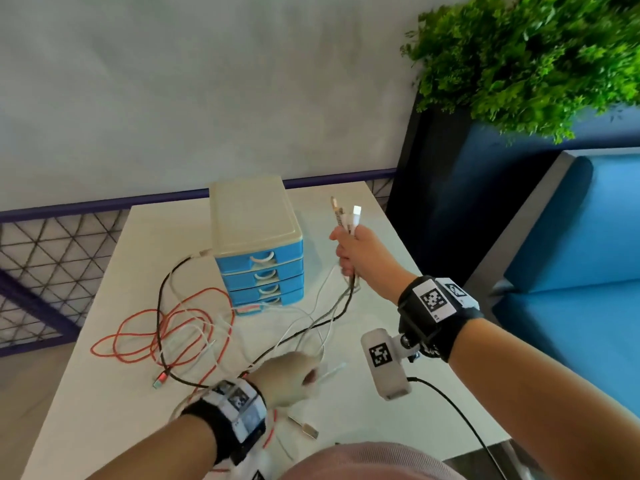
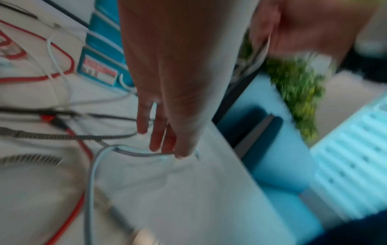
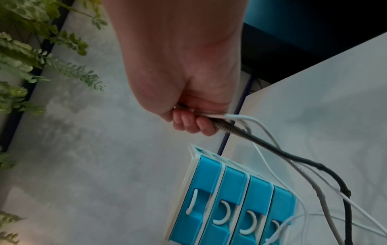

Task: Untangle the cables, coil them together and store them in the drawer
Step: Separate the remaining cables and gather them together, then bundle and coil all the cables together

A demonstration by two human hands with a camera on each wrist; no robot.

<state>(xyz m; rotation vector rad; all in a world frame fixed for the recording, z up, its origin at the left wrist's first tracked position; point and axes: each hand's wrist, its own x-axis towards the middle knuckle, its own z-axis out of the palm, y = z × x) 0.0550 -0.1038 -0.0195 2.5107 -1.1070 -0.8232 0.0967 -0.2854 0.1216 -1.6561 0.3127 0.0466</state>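
A blue drawer unit (image 1: 263,271) (image 3: 230,199) with a cream top stands on the white table (image 1: 104,410), all drawers closed. My right hand (image 1: 349,251) (image 3: 188,122) is raised to its right and grips a bundle of cable ends (image 1: 348,216) (image 3: 230,126), plugs pointing up. Those white, grey and black cables hang down to the table. My left hand (image 1: 294,375) (image 2: 163,140), blurred, is low near the front and pinches a white cable (image 1: 332,370) (image 2: 154,106). A red cable (image 2: 72,63), its plug (image 1: 160,378) nearest me, lies looped with black and white cables left of the drawers.
A loose metal USB plug (image 1: 308,429) lies by the table's front edge. A leafy plant (image 1: 519,64) and a blue bench (image 1: 571,254) are off the table's right side. A grey wall and a mesh railing (image 1: 52,265) stand behind.
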